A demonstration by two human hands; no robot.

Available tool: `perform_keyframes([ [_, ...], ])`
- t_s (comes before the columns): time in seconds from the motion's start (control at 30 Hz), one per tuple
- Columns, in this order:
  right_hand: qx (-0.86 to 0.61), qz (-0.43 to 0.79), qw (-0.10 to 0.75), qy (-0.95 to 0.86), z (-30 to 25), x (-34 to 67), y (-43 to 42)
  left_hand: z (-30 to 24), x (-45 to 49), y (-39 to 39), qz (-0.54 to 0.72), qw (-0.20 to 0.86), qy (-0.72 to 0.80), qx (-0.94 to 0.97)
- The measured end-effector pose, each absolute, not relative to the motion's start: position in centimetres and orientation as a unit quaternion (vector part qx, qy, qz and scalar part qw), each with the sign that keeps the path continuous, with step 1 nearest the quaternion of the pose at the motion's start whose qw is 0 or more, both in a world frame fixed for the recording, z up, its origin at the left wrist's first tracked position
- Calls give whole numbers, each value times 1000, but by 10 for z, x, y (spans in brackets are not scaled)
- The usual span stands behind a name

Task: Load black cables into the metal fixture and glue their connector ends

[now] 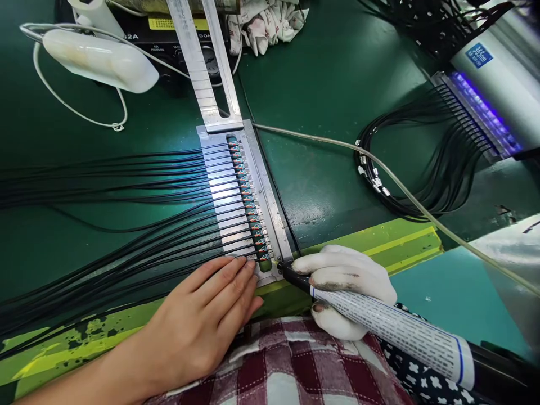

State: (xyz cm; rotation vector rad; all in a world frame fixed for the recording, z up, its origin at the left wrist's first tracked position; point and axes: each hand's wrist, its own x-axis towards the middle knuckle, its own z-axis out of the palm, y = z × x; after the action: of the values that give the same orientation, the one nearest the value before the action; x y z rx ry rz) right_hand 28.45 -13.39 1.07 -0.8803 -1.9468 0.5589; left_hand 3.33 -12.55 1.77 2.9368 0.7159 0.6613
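Observation:
My left hand (202, 318) is bare and lies flat, fingers stretched out, on the near end of a metal fixture (240, 197) and on the black cables (126, 225) that run into it from the left. A row of small green and red connector parts (248, 202) sits in the fixture's slot. My right hand (346, 284), in a white glove, is closed round a pen-like dispenser tool (392, 329) with a white printed barrel. Its black tip (287, 273) points at the fixture's near right corner. A clear tube (379, 169) runs across the bench past the tool.
A second bundle of black cables (422, 169) lies at the right under a UV lamp (485, 107) glowing violet. A white plastic piece (101, 59), a control box (169, 34) and a rag (270, 22) sit at the back. Yellow-green tape (379, 242) marks the bench's front edge.

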Motion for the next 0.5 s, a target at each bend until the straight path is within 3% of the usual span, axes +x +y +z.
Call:
perform_keyframes([
  [0.5,-356,225,455,-785,14,283,-132,18,33,-126,215,18,234,948],
])
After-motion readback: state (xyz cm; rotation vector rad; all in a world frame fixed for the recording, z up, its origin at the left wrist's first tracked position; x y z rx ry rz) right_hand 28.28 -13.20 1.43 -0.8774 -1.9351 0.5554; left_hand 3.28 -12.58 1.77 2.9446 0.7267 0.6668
